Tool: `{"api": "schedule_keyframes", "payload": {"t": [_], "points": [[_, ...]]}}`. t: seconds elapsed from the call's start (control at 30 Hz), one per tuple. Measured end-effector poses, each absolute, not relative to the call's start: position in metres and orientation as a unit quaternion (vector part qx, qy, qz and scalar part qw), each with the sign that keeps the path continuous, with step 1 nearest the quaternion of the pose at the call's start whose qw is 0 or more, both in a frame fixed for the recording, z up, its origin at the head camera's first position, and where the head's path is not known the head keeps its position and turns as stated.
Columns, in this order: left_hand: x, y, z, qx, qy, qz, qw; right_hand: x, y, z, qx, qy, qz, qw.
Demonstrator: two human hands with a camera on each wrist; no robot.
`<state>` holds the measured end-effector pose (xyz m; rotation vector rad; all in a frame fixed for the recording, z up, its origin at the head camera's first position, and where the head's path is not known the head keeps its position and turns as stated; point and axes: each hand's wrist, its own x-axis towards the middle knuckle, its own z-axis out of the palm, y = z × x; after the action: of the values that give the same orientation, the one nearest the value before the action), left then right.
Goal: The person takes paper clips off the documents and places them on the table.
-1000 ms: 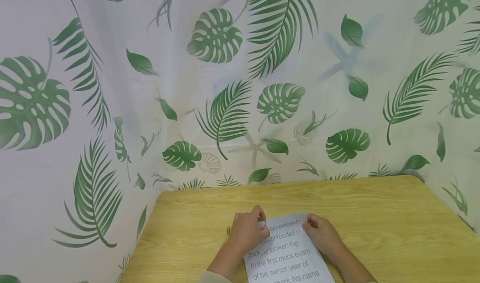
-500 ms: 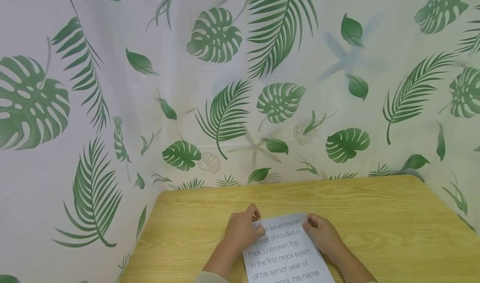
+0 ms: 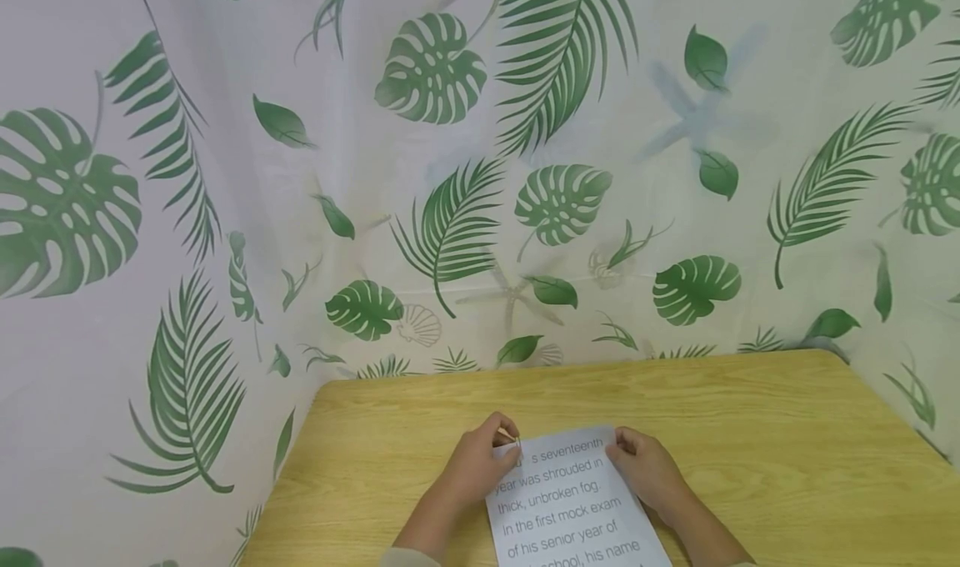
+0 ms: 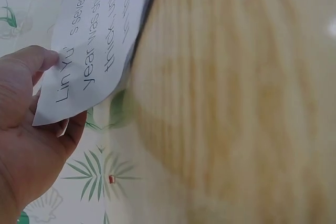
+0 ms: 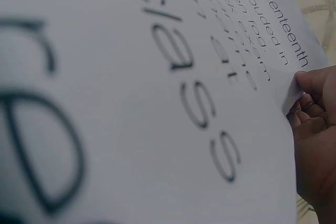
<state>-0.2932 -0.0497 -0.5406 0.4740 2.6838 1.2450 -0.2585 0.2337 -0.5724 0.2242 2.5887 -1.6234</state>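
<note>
A white printed sheet of paper [image 3: 562,513] is held by both hands above the table. At its upper left corner my left hand [image 3: 478,464] pinches it; in the left wrist view the thumb lies on the printed face of the paper [image 4: 89,51], with fingers behind. My right hand [image 3: 647,469] grips the upper right edge. Over in the right wrist view, that thumb presses the front of the paper [image 5: 252,129] while the other fingers curl behind. Whether there is one sheet or several, I cannot tell. The lower part is cut off in the head view.
A light wood-grain table [image 3: 765,442] spreads under the hands. White cloth with green leaf prints [image 3: 555,208] hangs behind it and along both sides. A small reddish object [image 4: 112,179], too blurred to name, lies beyond the left hand.
My left hand has slid slightly left along the paper's corner, uncovering more of the first printed lines. A small clip seen left of that hand one second ago is hidden now. The right hand stays put.
</note>
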Motion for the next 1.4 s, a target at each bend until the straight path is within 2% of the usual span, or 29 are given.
{"api": "schedule_keyframes", "payload": {"t": [0.57,1.4], "points": [[-0.2907,-0.0532,-0.5428,0.161,0.884,0.431,0.086,-0.2597,0.2354,-0.5777,0.077,0.832,-0.547,0.042],[-0.2908,-0.059,-0.5435,0.142,0.888,0.435,0.048,-0.2604,0.2352,-0.5767,0.071,0.839,-0.539,0.038]]}}
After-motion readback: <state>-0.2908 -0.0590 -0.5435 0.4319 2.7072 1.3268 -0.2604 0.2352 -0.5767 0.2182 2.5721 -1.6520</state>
